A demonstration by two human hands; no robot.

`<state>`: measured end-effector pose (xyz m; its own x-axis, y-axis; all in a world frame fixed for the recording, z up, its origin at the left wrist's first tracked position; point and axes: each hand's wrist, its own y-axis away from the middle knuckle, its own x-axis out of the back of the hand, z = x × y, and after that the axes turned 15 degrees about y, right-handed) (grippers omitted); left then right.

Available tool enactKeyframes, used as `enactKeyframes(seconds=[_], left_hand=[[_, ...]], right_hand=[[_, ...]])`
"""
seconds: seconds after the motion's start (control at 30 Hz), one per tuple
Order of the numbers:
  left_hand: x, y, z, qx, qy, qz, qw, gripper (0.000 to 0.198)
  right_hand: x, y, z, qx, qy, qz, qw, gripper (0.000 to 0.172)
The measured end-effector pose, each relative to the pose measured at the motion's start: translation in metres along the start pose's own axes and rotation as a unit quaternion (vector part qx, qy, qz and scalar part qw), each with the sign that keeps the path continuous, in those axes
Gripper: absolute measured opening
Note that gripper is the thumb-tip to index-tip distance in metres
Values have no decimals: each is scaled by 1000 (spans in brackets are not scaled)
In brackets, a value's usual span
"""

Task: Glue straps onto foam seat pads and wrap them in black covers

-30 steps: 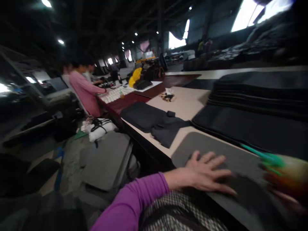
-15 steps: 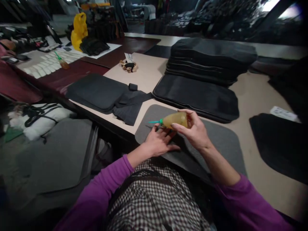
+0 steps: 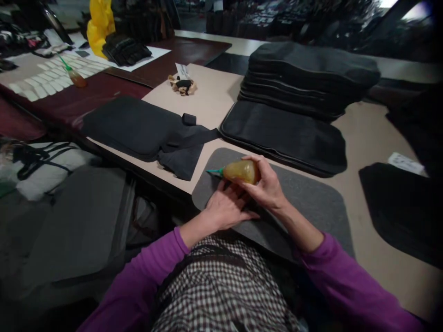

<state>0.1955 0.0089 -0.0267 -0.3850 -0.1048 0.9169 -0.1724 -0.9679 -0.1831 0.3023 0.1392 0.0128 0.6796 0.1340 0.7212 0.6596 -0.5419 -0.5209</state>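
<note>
My right hand (image 3: 265, 184) is wrapped round a glue bottle (image 3: 240, 171) of amber liquid, tipped on its side. Its thin green nozzle (image 3: 214, 171) points left, close above the left end of a grey felt-like panel (image 3: 311, 198) with rounded corners. My left hand (image 3: 228, 205) lies flat on that panel, fingers spread, just below the bottle; the bottle partly covers its fingertips. Whether the nozzle tip touches the panel, I cannot tell.
Black padded panels (image 3: 304, 78) are stacked behind the grey one. Left of it lie a dark panel (image 3: 128, 127) and black fabric pieces (image 3: 183, 150). Another glue bottle (image 3: 76, 78) stands farther left near white strips (image 3: 44, 78). A black panel (image 3: 401, 203) lies at right.
My right hand and the bottle have shifted left, taking the nozzle nearer the panel's left edge. My left hand stays on the panel. The view has tilted slightly.
</note>
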Motion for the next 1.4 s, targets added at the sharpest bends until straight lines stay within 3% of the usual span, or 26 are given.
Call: enactKeyframes(seconds=[0.37,0.7,1.07,1.4], left_hand=[[9,-3,3,4,15,18,1000,77],[5,-2,3,1,-11,26,1000,75],[0,-3,1,-3,-31,16,999,72],[1,-5,2,1,-58,-6,998,68]], right_hand=[[-9,-14,27,2,30,24,999,51],[-9,-20,43,-27,75,105,991,49],[37,7,66,-94,114,117,982,49],[100,65,86,-170,173,135,961,48]])
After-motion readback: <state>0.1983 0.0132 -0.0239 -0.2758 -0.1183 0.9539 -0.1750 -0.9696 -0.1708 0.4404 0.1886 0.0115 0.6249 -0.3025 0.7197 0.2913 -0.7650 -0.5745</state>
